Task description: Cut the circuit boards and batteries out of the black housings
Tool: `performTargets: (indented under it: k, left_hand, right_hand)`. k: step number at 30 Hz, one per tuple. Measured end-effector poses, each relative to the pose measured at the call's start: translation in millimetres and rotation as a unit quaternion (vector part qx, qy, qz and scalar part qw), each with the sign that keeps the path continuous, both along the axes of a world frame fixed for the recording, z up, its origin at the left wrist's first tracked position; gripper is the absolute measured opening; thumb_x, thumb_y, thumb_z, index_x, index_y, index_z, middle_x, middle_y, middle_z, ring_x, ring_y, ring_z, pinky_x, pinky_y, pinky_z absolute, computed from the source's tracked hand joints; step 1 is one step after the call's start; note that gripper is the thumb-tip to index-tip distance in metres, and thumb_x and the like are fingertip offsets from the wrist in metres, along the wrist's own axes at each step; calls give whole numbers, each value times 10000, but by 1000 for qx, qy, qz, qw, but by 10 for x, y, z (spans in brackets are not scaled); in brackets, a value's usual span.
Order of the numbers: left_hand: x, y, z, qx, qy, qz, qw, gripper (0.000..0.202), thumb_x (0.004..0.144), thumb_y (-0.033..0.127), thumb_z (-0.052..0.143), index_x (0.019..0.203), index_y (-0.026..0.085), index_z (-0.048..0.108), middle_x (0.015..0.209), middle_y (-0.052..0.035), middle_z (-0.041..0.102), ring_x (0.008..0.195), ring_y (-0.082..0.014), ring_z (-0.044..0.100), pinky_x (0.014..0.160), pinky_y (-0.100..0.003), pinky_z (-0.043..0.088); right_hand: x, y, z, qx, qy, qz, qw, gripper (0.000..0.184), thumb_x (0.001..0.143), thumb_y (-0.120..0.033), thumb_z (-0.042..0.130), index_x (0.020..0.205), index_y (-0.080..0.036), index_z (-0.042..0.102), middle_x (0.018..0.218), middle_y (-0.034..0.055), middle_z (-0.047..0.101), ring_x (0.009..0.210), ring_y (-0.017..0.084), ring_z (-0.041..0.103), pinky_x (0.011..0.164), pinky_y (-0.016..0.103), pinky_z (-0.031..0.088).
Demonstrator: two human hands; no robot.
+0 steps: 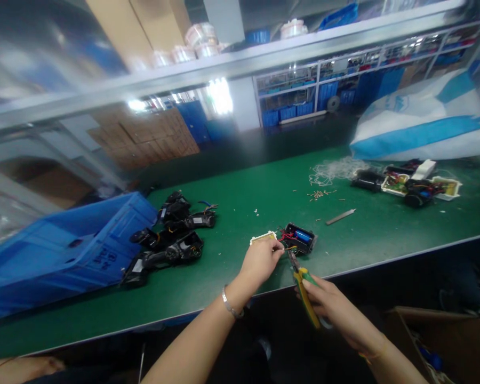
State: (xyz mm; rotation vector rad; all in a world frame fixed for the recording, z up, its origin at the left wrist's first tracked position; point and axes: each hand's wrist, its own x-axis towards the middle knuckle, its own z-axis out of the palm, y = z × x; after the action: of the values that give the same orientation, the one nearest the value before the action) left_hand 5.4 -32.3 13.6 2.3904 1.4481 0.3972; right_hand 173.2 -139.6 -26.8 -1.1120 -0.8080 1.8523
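Pinching wire (290, 248) beside the black housing (307, 246) is the left hand (262, 261); right hand (328, 298) grips pliers (299, 275).

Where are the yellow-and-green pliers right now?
The pliers are in the right hand, low and right of centre in the head view, their tips near the open black housing.

- A workshop for electrical devices is indicated by the long green worktop (240, 186), where opened black housings (307, 243) with exposed wires (282, 234) are laid out.
- Pliers (305, 297) are gripped at its edge, and small brass-coloured pieces (318, 195) are scattered.
- Pale reels (202, 37) are kept on an overhead shelf (240, 60).
- Behind, blue bins (288, 112) are stored on racks (318, 80).
- A blue crate (100, 266) is placed nearby.
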Motion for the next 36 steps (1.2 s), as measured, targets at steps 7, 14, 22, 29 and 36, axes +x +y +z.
performTargets:
  k: [7, 14, 22, 29, 36]
  left_hand:
    - [-1, -20, -32, -3, -13, -9, 1000, 115, 832, 216, 569, 862, 224, 681, 887, -12, 699, 860, -170, 626, 779, -285, 444]
    - [-13, -16, -41, -11, -25, -19, 999, 106, 824, 223, 577, 847, 230, 680, 884, -5, 695, 824, -167, 618, 749, -283, 443]
    - [-14, -4, -70, -16, -20, -33, 999, 115, 826, 239, 565, 841, 231, 678, 898, -7, 693, 841, -172, 617, 760, -286, 441]
    - [-12, 9, -77, -28, -9, -31, 999, 129, 825, 254, 559, 857, 234, 682, 892, -5, 697, 828, -178, 618, 738, -287, 433]
    - [-26, 9, -81, -30, -11, -34, 999, 137, 827, 257, 550, 862, 244, 682, 913, -10, 690, 853, -189, 613, 759, -302, 431]
  right_hand:
    - [-18, -2, -1, 23, -20, -11, 999, 507, 806, -536, 573, 1205, -223, 581, 994, 59, 676, 928, 241, 619, 846, 373, 468]
    - [-29, 9, -70, 48, -57, -19, 997, 534, 798, -559, 562, 1206, -215, 589, 934, 56, 669, 931, 267, 596, 864, 406, 443]
    - [-28, 24, -156, 61, -87, -28, 994, 489, 835, -529, 536, 1191, -197, 587, 954, 53, 641, 946, 235, 584, 837, 346, 444]
    - [-15, 45, -241, 85, -111, -32, 990, 475, 863, -490, 515, 1211, -170, 561, 946, 59, 638, 913, 218, 594, 847, 342, 438]
    - [-1, 40, -203, 97, -111, -30, 989, 442, 878, -481, 499, 1173, -161, 575, 938, 58, 640, 908, 213, 595, 838, 336, 435]
